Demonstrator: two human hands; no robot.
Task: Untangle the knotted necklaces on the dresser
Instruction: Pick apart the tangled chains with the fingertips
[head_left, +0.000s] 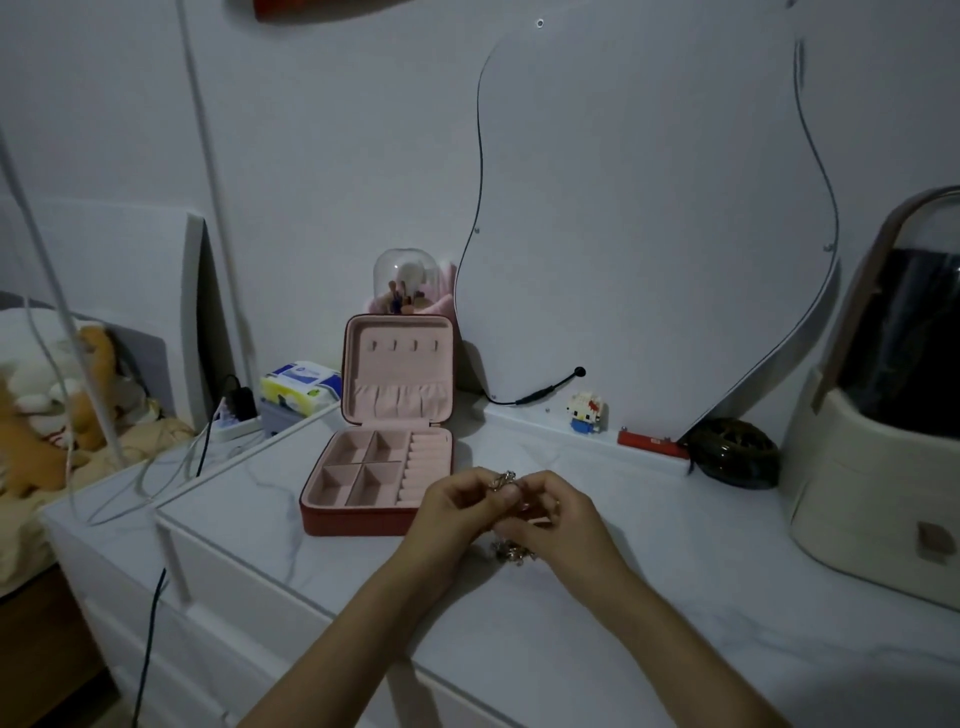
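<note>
Between left hand (457, 499) and right hand (553, 512), both pinching knotted necklaces (503, 480) above the tabletop (675, 597): light, limp, probably snag-prone; best held beside the knot

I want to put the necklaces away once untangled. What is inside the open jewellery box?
The jewellery box shows four bare pink compartments, ring rolls on the right and bare hooks in the lid. Inside the lid's gathered pocket is hidden.
</note>
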